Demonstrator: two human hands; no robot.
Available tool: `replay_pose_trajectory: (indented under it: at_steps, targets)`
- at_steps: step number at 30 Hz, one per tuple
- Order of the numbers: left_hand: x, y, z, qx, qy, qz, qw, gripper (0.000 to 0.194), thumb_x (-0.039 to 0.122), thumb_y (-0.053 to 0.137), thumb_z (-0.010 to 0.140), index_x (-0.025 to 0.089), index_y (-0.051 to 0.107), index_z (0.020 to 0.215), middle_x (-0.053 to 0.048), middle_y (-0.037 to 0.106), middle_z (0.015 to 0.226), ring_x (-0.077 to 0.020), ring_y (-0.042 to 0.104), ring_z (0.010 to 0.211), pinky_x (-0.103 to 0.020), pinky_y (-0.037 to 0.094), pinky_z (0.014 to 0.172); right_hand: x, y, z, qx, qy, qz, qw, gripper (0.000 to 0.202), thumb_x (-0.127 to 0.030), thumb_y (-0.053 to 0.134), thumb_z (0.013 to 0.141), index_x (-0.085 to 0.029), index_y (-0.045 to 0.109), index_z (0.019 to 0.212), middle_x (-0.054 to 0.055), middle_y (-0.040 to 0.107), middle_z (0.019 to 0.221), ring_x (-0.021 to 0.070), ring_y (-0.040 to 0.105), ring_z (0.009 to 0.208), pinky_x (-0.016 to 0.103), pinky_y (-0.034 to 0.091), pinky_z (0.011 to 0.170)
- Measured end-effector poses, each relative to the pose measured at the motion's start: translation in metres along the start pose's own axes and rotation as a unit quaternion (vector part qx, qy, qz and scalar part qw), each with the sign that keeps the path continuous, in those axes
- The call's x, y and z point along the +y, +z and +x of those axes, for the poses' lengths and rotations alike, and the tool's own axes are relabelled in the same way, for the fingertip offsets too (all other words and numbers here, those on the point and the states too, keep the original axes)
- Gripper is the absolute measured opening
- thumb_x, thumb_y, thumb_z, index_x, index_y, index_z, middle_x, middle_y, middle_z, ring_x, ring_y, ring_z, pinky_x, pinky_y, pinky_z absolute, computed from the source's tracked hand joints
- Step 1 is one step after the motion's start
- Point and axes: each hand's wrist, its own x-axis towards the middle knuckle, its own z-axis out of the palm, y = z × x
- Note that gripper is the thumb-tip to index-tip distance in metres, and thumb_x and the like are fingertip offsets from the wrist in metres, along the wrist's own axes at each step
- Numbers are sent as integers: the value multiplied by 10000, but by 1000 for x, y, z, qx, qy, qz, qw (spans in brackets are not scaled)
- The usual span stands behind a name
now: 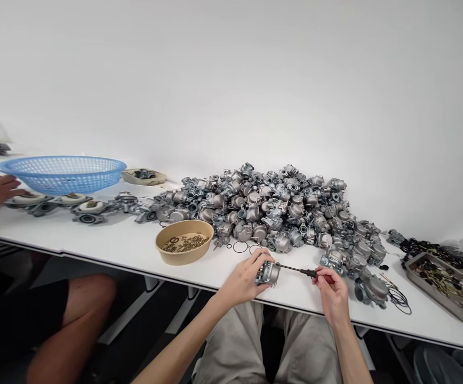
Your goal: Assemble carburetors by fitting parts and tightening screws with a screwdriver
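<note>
The left hand point(242, 280) grips a small grey cast-metal carburettor point(268, 273) by its body; it looks dense, rigid and knobbly. The right hand point(331, 292) pinches a thin black-handled screwdriver point(295, 269) over the white desk point(127, 248).

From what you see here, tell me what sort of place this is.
Probably a small assembly or repair workshop: a heap of metal carburetors on a long white table, a bowl of small brass parts, and a screwdriver in hand.

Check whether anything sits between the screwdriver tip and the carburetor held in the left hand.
Nothing visible does. The screwdriver in the right hand runs straight to the carburetor, which the left hand grips at the table edge.
</note>
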Motion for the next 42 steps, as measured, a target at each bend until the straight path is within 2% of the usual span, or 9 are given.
replay_pose_trajectory:
  at_steps: [6,12,16,19,25,29,32,37,42]
  targets:
    - [-2,2,-2,1,2,-11,1000,564,85,759,780,263,498,1247,-123,529,1416,-326,638,1242,-400,555,965,4,1,1,9,13,-5,1000,419,-478,949,652,-217,785,935,42,735,793,179,617,645,314,524,626]
    - [-6,6,-3,25,3,-15,1000,581,103,773,779,267,505,1268,-125,548,1399,-331,622,1273,-418,548,1002,-4,11,1,40,95,-48,993,499,-666,869,691,-188,729,728,2,621,572,135,505,454,249,343,402]
    - [-7,6,-3,27,7,-15,999,592,93,786,767,265,507,1260,-124,554,1394,-333,617,1285,-423,546,1015,-5,9,-1,9,67,-21,998,440,-577,889,697,-198,768,885,50,715,749,169,594,548,263,408,446]
    - [-5,5,-3,21,5,-11,1000,590,80,785,760,257,507,1250,-131,551,1398,-341,624,1276,-422,557,992,-4,5,-1,3,57,7,998,482,-481,940,642,-226,761,1009,47,737,862,128,557,511,241,373,429]
    - [-6,5,-3,26,5,-13,1000,584,107,794,768,263,507,1252,-128,553,1406,-339,632,1268,-419,559,991,-5,8,2,6,111,-49,993,525,-698,823,724,-185,725,779,-5,603,511,90,363,379,228,218,371]
    - [-7,5,-3,22,5,-17,1000,586,118,805,767,261,513,1255,-127,552,1404,-339,635,1254,-422,565,980,-10,6,2,-14,103,-8,995,409,-543,889,683,-204,757,869,41,716,733,142,543,498,241,338,409]
    - [-7,4,-3,18,6,-17,1000,581,124,802,772,260,517,1260,-127,551,1405,-336,649,1221,-420,572,960,-13,4,2,-31,101,7,994,410,-416,934,626,-230,759,947,31,725,814,130,545,507,239,356,420]
    - [-7,3,-3,20,7,-24,999,587,105,795,772,265,510,1259,-125,549,1410,-330,633,1252,-414,553,991,-10,8,1,-9,126,-42,991,510,-682,846,704,-187,743,777,-5,604,521,90,393,378,225,240,370]
    - [-8,3,-3,18,5,-25,1000,602,89,788,764,270,507,1265,-124,550,1412,-331,630,1263,-414,546,994,-10,8,-2,-34,93,-13,995,461,-538,947,632,-204,789,908,43,726,775,126,552,518,221,344,422]
